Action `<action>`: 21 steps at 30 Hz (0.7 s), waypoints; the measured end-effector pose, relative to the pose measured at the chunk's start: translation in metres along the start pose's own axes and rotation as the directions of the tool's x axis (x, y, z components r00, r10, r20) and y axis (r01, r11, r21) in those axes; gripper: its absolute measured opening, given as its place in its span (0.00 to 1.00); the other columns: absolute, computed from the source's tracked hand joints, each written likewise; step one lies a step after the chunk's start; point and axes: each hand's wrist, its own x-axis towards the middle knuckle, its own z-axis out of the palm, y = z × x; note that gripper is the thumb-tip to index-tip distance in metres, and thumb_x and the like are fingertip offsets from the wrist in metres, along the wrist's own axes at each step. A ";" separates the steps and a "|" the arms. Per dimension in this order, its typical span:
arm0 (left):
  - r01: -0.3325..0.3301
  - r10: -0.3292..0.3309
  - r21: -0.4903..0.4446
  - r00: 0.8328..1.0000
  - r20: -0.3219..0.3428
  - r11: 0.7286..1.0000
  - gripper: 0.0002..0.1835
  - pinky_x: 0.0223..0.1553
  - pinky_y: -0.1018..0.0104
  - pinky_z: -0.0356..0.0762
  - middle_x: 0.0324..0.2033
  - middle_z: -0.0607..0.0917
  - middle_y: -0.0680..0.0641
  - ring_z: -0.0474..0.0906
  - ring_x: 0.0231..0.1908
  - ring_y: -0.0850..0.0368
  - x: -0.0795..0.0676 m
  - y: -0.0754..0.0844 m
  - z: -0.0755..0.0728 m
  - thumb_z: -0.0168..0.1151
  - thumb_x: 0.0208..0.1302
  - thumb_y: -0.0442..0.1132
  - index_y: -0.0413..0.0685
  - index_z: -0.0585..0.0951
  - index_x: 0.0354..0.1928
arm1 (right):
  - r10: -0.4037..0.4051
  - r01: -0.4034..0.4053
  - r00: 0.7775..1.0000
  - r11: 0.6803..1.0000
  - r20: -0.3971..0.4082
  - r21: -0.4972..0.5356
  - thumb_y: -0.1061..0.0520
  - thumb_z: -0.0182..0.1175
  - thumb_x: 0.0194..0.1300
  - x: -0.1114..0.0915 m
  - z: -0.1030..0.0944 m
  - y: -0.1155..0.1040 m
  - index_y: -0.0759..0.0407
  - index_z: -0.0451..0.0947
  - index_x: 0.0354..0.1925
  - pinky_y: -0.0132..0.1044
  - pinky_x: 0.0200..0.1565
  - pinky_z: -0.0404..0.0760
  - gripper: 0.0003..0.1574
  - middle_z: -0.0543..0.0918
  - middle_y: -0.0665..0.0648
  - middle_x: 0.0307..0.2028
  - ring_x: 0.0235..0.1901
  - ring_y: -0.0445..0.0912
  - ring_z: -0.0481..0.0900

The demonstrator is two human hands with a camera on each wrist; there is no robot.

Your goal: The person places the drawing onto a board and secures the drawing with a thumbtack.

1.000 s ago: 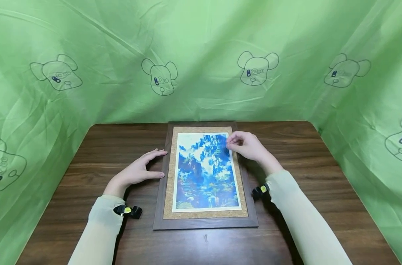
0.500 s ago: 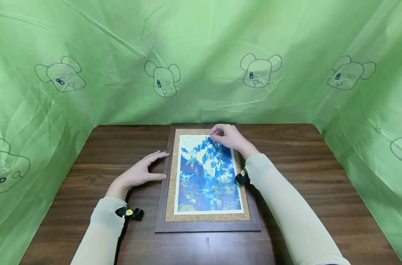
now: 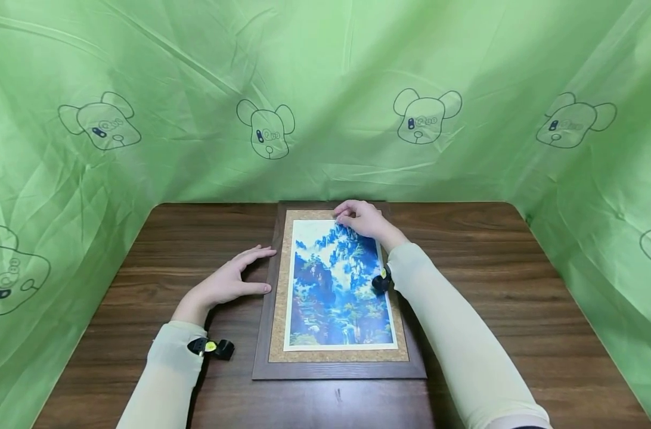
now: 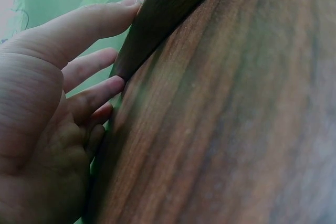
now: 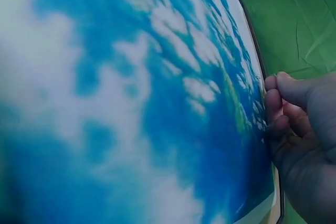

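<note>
A blue-and-white landscape print (image 3: 331,292) with a white border lies on a cork board (image 3: 338,356) in a dark wooden frame (image 3: 352,371). My left hand (image 3: 229,279) has its fingers and thumb extended, tips touching the frame's left side. In the left wrist view, the fingertips (image 4: 116,83) meet the frame's edge. My right hand (image 3: 365,219) is at the print's top edge, its thumb and forefinger pinched together. In the right wrist view the pinched fingers (image 5: 272,103) are right by the print's border; I cannot tell what small thing is between them, as the fingers mostly hide it.
The frame lies on a brown wood-grain table (image 3: 476,256), its far end at the table's back edge. A green cloth (image 3: 325,119) printed with bear heads hangs behind and on both sides. A black wrist camera (image 3: 380,282) overlaps the print's right side.
My right hand has moved from the print's upper right side leftward and up to the middle of its top edge, fingers still pinched. The left hand has stayed at the frame's left side.
</note>
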 end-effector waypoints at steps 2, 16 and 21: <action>0.003 -0.003 0.001 1.000 -0.001 1.000 0.47 0.78 0.26 0.51 0.86 0.56 0.41 0.45 0.86 0.37 0.000 0.000 0.000 0.81 0.66 0.54 0.63 0.69 0.84 | 0.013 -0.014 1.000 1.000 0.015 0.017 0.54 0.63 0.84 0.003 0.000 0.000 0.56 0.89 0.55 0.47 0.53 0.80 0.12 0.89 0.55 0.45 0.45 0.50 0.84; 0.014 -0.014 -0.001 1.000 -0.008 1.000 0.47 0.78 0.26 0.51 0.86 0.56 0.43 0.46 0.86 0.37 0.000 -0.001 0.001 0.81 0.66 0.54 0.65 0.69 0.84 | 0.036 -0.036 0.998 0.999 0.053 0.006 0.53 0.66 0.82 0.010 0.001 -0.002 0.51 0.92 0.48 0.51 0.55 0.81 0.09 0.90 0.52 0.45 0.45 0.51 0.85; 0.014 -0.014 0.009 1.000 -0.005 1.000 0.48 0.77 0.25 0.51 0.86 0.56 0.42 0.46 0.86 0.36 0.000 0.000 0.001 0.81 0.66 0.54 0.65 0.68 0.84 | 0.060 -0.058 0.996 0.998 0.061 -0.030 0.51 0.65 0.82 0.010 0.002 -0.003 0.51 0.92 0.48 0.51 0.58 0.81 0.10 0.90 0.52 0.47 0.46 0.50 0.85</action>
